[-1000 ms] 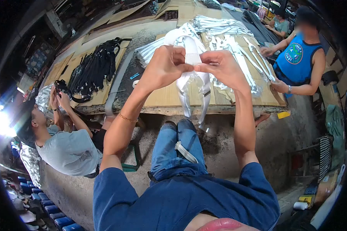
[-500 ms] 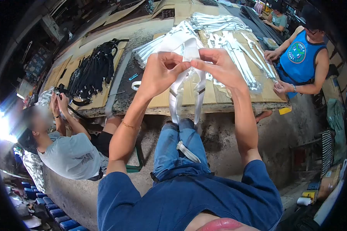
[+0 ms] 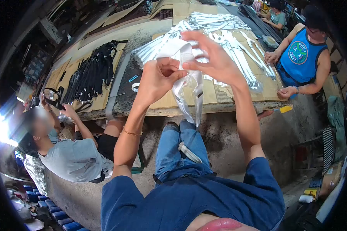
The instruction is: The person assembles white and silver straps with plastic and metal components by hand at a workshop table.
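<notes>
Left hand [image 3: 158, 79] pinches white strap [image 3: 181, 50] in clear bag [image 3: 191, 94] | right hand [image 3: 214, 57] fingers spread, steadying it | bagging unfinished; bagged pile [image 3: 219, 23] covers table's far edge [image 3: 150, 21].

Both hands raised over the knees, in front of the counter [image 3: 219, 107]. Left hand [image 3: 158, 79] pinching the top of a white strap in a clear plastic sleeve [image 3: 189, 86]; right hand [image 3: 214, 57] at the same top edge, fingers spread. Sleeve hanging down, lower end past the counter edge. Second white strap [image 3: 189, 152] lying across the jeans. On cardboard sheets: pile of bagged white straps [image 3: 235, 50], bundle of black straps [image 3: 90, 71], tape roll [image 3: 135, 86]. Seated person in grey shirt [image 3: 71, 158] at left; person in blue vest [image 3: 300, 56] at right, hands on the counter.
</notes>
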Demonstrator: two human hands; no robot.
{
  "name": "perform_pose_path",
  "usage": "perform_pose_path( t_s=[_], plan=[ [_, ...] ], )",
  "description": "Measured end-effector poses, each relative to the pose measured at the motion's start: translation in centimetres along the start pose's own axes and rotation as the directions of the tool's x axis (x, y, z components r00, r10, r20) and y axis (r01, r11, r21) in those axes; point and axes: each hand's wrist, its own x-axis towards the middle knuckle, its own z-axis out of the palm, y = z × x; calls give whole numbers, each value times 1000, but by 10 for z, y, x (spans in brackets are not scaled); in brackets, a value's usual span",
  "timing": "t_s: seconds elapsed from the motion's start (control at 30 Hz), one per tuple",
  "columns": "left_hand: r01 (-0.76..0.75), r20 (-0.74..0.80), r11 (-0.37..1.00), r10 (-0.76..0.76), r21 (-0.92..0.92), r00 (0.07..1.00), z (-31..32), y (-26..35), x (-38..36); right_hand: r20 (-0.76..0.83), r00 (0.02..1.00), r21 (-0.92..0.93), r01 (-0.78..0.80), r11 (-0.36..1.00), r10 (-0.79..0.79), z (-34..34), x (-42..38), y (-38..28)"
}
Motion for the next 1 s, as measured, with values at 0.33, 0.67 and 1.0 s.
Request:
perform_pose_path(
  t_s=[0.33,0.67,1.0],
  plan=[
    [-61,-88,972,42,-225,995,18,-24,-23,-52,946,-286,294,912,-321,10,59,-31],
    [18,-143,942,-70,-336,987,26,-58,-51,-161,873,-493,333,804,-460,6,108,-52],
    [265,76,881,-256,-393,964,40,-179,-125,-82,966,-622,142,770,-244,-44,168,-28]
  ],
)
